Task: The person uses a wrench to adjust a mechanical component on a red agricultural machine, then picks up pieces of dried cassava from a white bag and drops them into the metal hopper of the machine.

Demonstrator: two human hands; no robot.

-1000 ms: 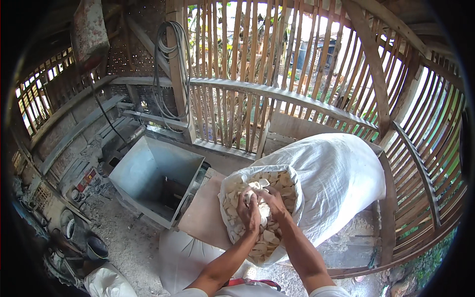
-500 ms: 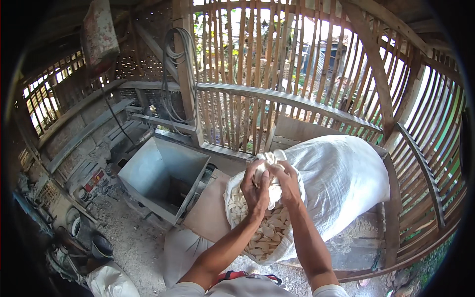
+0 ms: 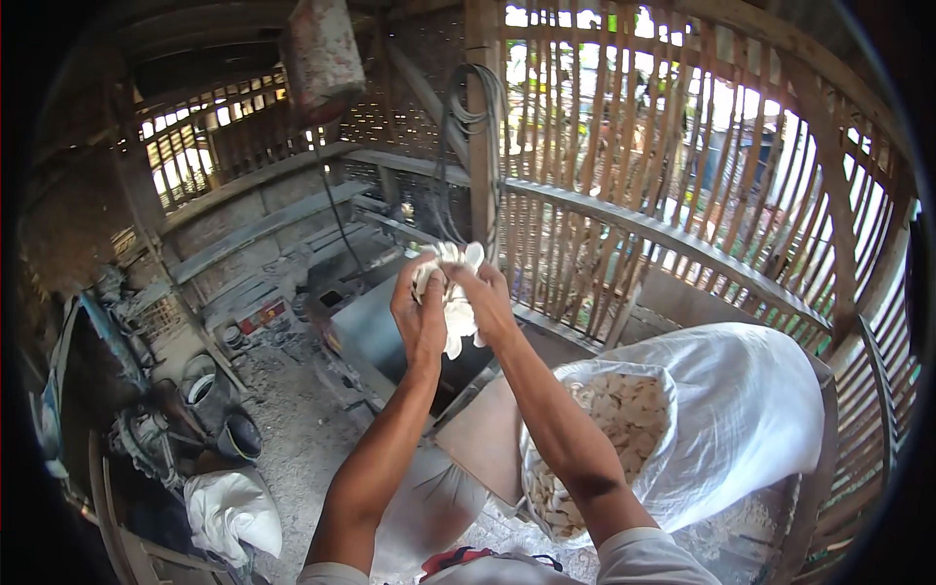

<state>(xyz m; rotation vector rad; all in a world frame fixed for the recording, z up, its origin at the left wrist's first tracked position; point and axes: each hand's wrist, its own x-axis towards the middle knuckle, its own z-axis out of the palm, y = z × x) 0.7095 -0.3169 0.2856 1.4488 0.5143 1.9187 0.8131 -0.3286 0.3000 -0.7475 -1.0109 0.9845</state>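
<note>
My left hand (image 3: 421, 317) and my right hand (image 3: 489, 307) are cupped together around a heap of white dried slices (image 3: 456, 327), which look like cassava chips. Some slices stick out above the fingers and below the palms. Both hands are above a square metal hopper (image 3: 366, 331), whose dark opening shows partly between my forearms. To the right lies a big white sack (image 3: 746, 409) with its mouth open toward me. Many more chips (image 3: 624, 414) fill that mouth, and my right forearm covers part of them.
A flat board (image 3: 483, 429) bridges hopper and sack. Below it stands a tied, full sack (image 3: 429, 507). On the dusty floor at left are a dark bucket (image 3: 239, 437) and a crumpled white sack (image 3: 234, 512). A coiled hose or cable (image 3: 458, 127) hangs on a post.
My hands have carried the chips from the open sack up and leftward to over the hopper. The view has turned left.
</note>
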